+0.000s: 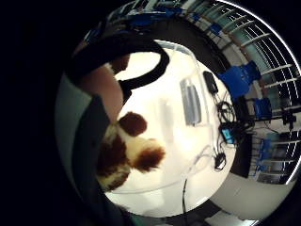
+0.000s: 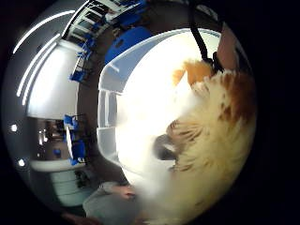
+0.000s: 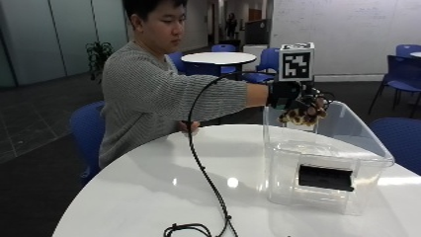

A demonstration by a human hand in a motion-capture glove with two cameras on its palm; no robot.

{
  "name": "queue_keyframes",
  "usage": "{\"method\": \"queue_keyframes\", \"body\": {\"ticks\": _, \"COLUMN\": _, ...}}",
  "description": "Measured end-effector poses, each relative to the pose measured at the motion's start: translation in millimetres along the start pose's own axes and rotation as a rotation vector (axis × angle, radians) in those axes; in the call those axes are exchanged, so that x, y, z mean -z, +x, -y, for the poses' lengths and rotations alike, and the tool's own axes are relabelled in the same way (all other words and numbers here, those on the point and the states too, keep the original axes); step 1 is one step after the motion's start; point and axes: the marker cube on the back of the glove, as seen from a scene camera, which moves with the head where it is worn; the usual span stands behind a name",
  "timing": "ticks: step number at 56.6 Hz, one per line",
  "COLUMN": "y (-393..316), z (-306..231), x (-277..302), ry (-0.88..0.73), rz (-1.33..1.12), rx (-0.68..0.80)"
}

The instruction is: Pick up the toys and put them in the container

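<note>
A person at a round white table (image 3: pixel 164 182) holds the gloved right hand (image 3: pixel 289 98) out over the clear plastic container (image 3: pixel 322 168). The fingers are curled round a brown and cream plush toy (image 3: pixel 304 115), which hangs just above the container's rim at its near-left side. In the thumb side palm view the toy's shaggy fur (image 2: pixel 215 136) fills much of the picture beside the container's wall (image 2: pixel 105 117). In the little finger side palm view its brown and white limbs (image 1: pixel 131 150) dangle over the bright container floor (image 1: pixel 169 117).
The container has a black handle slot (image 3: pixel 325 177) on its near side. A black cable (image 3: pixel 204 177) runs from the glove across the table to its front edge. The person's bare left hand (image 3: pixel 189 127) rests at the table's far edge. Blue chairs (image 3: pixel 401 138) surround the table.
</note>
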Motion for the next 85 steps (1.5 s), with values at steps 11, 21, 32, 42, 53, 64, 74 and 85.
{"method": "queue_keyframes", "body": {"ticks": 11, "y": -2, "z": 1, "x": -11, "ry": -0.098, "rz": -0.033, "rx": -0.012}}
{"method": "queue_keyframes", "body": {"ticks": 21, "y": -2, "z": -10, "x": -35, "ry": -0.261, "rz": -0.046, "rx": 0.054}}
{"method": "queue_keyframes", "body": {"ticks": 32, "y": -2, "z": -23, "x": -38, "ry": -0.284, "rz": 0.059, "rx": 0.075}}
{"method": "queue_keyframes", "body": {"ticks": 42, "y": 2, "z": -43, "x": -22, "ry": -0.246, "rz": 0.097, "rx": 0.101}}
{"method": "queue_keyframes", "body": {"ticks": 53, "y": 20, "z": -107, "x": 23, "ry": -0.141, "rz": 0.187, "rx": 0.192}}
{"method": "queue_keyframes", "body": {"ticks": 64, "y": 94, "z": -227, "x": 67, "ry": 0.06, "rz": 0.257, "rx": 0.299}}
{"method": "queue_keyframes", "body": {"ticks": 74, "y": 123, "z": -306, "x": 61, "ry": 0.153, "rz": 0.15, "rx": 0.203}}
{"method": "queue_keyframes", "body": {"ticks": 85, "y": 111, "z": -375, "x": 31, "ry": 0.131, "rz": 0.173, "rx": 0.269}}
